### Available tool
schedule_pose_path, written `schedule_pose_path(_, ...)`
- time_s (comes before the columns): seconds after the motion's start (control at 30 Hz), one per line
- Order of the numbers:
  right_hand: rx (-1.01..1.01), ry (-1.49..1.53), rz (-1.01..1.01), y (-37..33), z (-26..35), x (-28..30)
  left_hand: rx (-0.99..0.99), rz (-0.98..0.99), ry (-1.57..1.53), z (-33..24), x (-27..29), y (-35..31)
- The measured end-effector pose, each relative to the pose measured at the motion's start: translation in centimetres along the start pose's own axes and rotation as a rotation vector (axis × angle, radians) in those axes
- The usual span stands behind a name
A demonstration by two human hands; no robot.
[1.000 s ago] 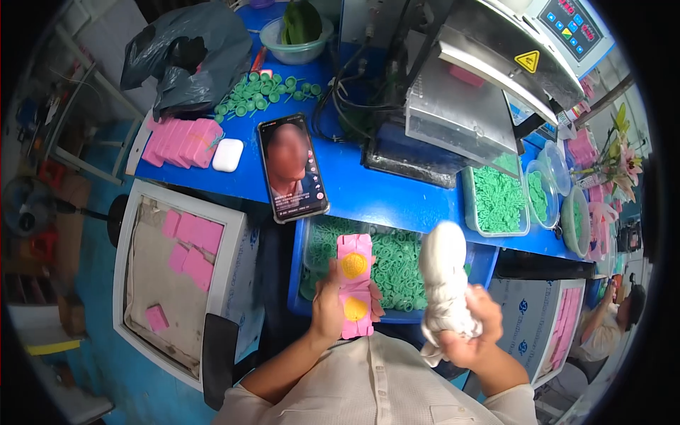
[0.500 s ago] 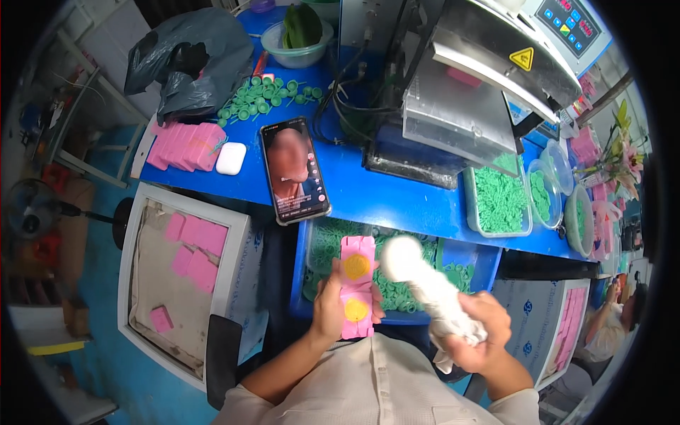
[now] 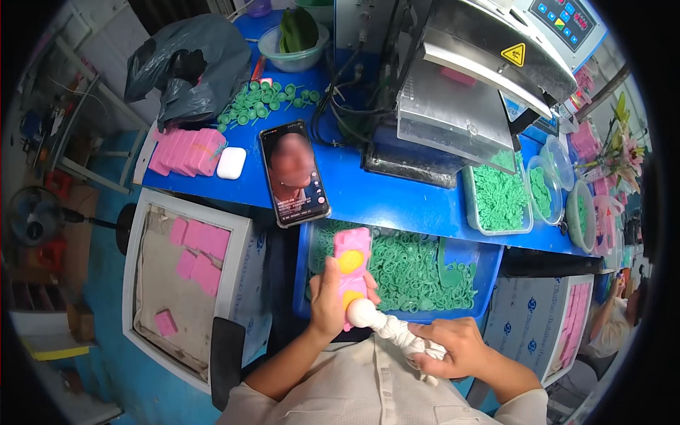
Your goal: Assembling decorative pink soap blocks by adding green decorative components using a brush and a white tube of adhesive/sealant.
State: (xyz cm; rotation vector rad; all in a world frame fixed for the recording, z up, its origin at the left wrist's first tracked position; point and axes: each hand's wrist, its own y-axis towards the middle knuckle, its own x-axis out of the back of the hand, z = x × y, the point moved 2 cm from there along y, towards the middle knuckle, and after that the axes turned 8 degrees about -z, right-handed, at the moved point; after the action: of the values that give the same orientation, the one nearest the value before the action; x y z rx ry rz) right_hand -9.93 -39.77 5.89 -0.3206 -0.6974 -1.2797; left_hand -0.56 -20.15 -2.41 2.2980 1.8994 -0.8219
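My left hand (image 3: pixel 326 301) is closed round a pink block (image 3: pixel 350 244), held upright in front of my shirt; it bears two round yellow patches. In my right hand (image 3: pixel 454 346) is a white cloth-wrapped dabber (image 3: pixel 388 326) with a ball-shaped head, its fingers wrapped round the cloth. The head lies over the lower edge of the lower yellow patch and seems to touch it. Behind both hands sits a blue tray (image 3: pixel 487 297) full of small green rings and parts (image 3: pixel 414 276).
A phone (image 3: pixel 294 170) and a white case (image 3: pixel 231 163) lie on the blue table beside stacked pink blocks (image 3: pixel 184 151). A press-like machine (image 3: pixel 457 106) stands behind. Tubs of green pieces (image 3: pixel 499 198) are at right. Left, a white-framed box (image 3: pixel 131 297) holds pink blocks.
The dabber has come down and left onto the pink block's lower part. My right hand moved slightly left, and the block has tilted in my left hand.
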Motion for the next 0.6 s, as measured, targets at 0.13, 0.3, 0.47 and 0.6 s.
schedule_pose_path(0.13, 0.241, 0.105, -0.349, 0.1, 0.6, 2.4, -0.054, 0.002, 0.028, -0.3, 0.5, -0.2)
schedule_pose_path(0.3, 0.02, -0.024, -0.062, 0.0, 0.2, -0.3, -0.036, -0.034, -0.005, -1.4, -0.8, 0.0)
schedule_pose_path(0.47, 0.203, -0.077, -0.403, -0.2, 0.0, 2.2, -0.054, -0.062, -0.089, -0.7, 0.1, 0.4)
schedule_pose_path(0.6, 0.162, 0.233, -0.812, -2.3, -0.8, -0.2, 0.009, -0.054, -0.174, -0.9, -0.8, 0.5)
